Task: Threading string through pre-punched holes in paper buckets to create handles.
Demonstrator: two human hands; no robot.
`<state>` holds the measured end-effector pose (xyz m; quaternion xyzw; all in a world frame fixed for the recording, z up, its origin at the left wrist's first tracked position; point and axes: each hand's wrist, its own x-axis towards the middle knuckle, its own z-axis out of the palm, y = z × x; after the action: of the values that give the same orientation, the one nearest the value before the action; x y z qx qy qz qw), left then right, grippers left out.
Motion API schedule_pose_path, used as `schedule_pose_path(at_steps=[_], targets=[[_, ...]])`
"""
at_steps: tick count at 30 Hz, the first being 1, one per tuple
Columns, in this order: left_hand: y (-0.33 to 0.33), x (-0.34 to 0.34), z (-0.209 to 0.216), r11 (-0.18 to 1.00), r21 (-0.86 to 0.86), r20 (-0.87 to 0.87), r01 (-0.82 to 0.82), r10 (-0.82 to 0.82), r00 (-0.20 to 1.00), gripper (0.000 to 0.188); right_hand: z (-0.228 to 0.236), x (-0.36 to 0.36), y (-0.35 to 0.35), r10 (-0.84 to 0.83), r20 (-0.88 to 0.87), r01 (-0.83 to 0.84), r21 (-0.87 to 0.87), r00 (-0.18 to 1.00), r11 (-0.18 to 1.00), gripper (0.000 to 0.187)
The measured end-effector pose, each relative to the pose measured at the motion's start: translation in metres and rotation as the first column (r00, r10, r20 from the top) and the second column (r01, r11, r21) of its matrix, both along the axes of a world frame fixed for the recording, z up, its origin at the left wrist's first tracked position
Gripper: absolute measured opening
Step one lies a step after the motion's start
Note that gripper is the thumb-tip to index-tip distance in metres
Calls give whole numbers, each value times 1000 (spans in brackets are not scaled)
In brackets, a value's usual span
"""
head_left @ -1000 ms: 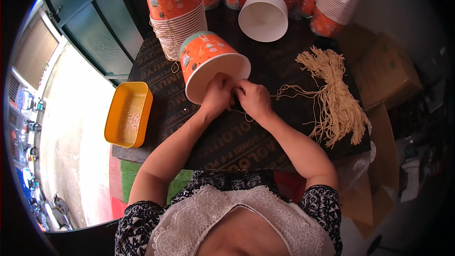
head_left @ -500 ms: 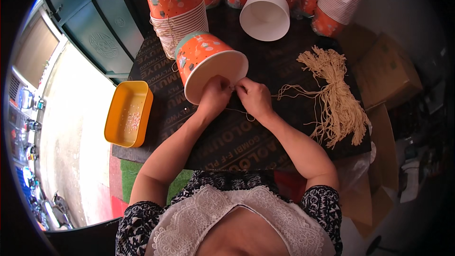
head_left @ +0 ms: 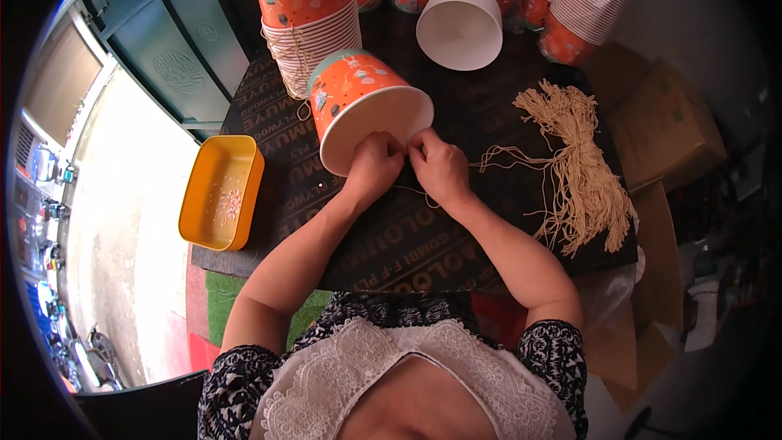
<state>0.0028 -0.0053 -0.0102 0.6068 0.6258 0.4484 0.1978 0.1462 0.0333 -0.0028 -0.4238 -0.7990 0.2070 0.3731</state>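
Observation:
An orange paper bucket (head_left: 358, 81) with a green base band and printed figures lies tilted on the dark table, its white-rimmed mouth facing me. At the near right part of that rim, my left hand (head_left: 377, 167) is closed in a pinch, its fingertips hidden. Close beside it, my right hand (head_left: 438, 167) pinches at the rim's edge, nearly touching the left fingers. A thin beige string (head_left: 414, 191) runs below both hands and curls under the right one. Exactly what sits between the fingertips is too small to see.
A yellow tub (head_left: 189, 204) with small pale beads stands at the left. A bundle of beige strings (head_left: 574, 171) lies to the right. Behind are a string-draped bucket stack (head_left: 314, 45), a white-lined bucket (head_left: 460, 28) on its side and several wrapped stacks (head_left: 599, 0). Cardboard boxes (head_left: 672, 122) stand right.
My fingertips have drawn closer at the rim, and the pale bit seen between them earlier is now covered. The bucket sits slightly further right in view.

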Motion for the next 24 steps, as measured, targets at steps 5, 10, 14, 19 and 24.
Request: schedule_pose_path(at_steps=[5,10,14,19,24], targets=[[-2,3,5,999,-34,4,23,-23,1000,12,0,0,-1,-3,23,3,20,1000,1000,9],[-3,3,5,999,-36,20,22,-21,1000,13,-1,0,-1,19,39,-22,61,999,998,6],[-4,3,7,999,-28,49,33,-31,998,13,1,0,-2,21,36,-25,123,999,992,3],[-3,3,7,995,-90,119,39,-28,993,13,1,2,-6,65,26,-68,142,998,987,5],[-3,3,6,992,-122,139,38,-21,990,14,-2,2,-5,70,17,-71,123,997,990,6]])
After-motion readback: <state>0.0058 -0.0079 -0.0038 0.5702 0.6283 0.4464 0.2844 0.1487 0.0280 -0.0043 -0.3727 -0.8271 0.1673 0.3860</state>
